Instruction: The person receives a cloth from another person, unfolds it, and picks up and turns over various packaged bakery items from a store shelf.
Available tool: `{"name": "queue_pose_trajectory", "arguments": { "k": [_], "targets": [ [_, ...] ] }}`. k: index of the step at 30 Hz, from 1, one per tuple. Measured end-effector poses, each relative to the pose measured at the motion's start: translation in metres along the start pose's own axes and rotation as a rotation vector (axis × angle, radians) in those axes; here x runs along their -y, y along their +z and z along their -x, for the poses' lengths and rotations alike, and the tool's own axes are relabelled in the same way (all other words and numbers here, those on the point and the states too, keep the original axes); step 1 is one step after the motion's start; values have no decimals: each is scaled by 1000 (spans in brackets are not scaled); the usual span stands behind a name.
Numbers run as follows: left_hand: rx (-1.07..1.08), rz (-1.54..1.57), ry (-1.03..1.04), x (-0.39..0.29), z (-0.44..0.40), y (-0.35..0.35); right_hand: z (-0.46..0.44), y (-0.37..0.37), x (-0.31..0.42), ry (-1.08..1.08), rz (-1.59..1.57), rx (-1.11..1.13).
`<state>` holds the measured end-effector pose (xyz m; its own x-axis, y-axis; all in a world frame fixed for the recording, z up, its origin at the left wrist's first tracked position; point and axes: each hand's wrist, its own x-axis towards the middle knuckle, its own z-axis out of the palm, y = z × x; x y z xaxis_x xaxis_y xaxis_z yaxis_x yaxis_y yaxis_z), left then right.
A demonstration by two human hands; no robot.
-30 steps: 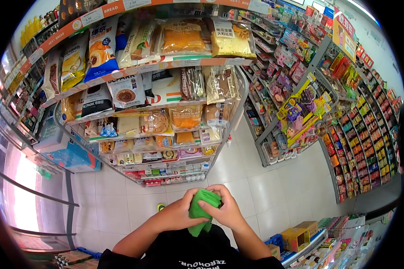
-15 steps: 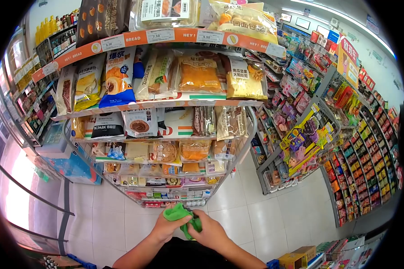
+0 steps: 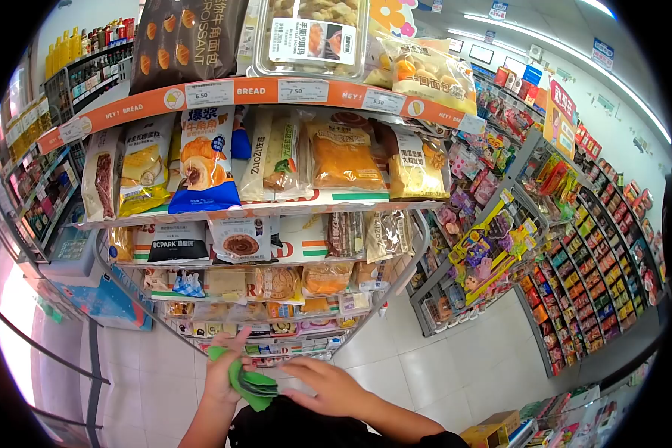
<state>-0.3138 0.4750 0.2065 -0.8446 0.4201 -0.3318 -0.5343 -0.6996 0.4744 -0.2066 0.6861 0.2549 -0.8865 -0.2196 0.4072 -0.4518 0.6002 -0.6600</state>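
A folded green cloth (image 3: 251, 384) with a darker inner side is gripped in my left hand (image 3: 219, 378), low in front of my body. Some fingers of that hand point up while the cloth hangs between thumb and palm. Just to the right, my right hand (image 3: 327, 385) is open, its fingers stretched toward the cloth's loose end; I cannot tell whether the fingertips touch it. Ahead of both hands stands a tiered bread rack (image 3: 257, 91) with packaged breads, including a blue and white bag (image 3: 204, 160) and a clear tub (image 3: 308, 33).
A metal rack with toys (image 3: 493, 250) and shelves of small packets (image 3: 590, 276) stand to the right. At lower right is a cardboard box (image 3: 493, 429). A blue and white chest (image 3: 101, 295) is beside the glass on the left. Pale floor tiles (image 3: 425, 381) lie between.
My right hand has let go of the green cloth and opened to the right. My left hand has moved left with the cloth. The view has tilted, so the rack sits lower.
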Motion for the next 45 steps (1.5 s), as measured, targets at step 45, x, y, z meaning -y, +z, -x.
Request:
{"name": "queue_pose_trajectory", "arguments": {
  "k": [45],
  "targets": [
    [388,348,-344,-7,-19,-67,-241,-157,16,-263,362,-940]
  ]
}}
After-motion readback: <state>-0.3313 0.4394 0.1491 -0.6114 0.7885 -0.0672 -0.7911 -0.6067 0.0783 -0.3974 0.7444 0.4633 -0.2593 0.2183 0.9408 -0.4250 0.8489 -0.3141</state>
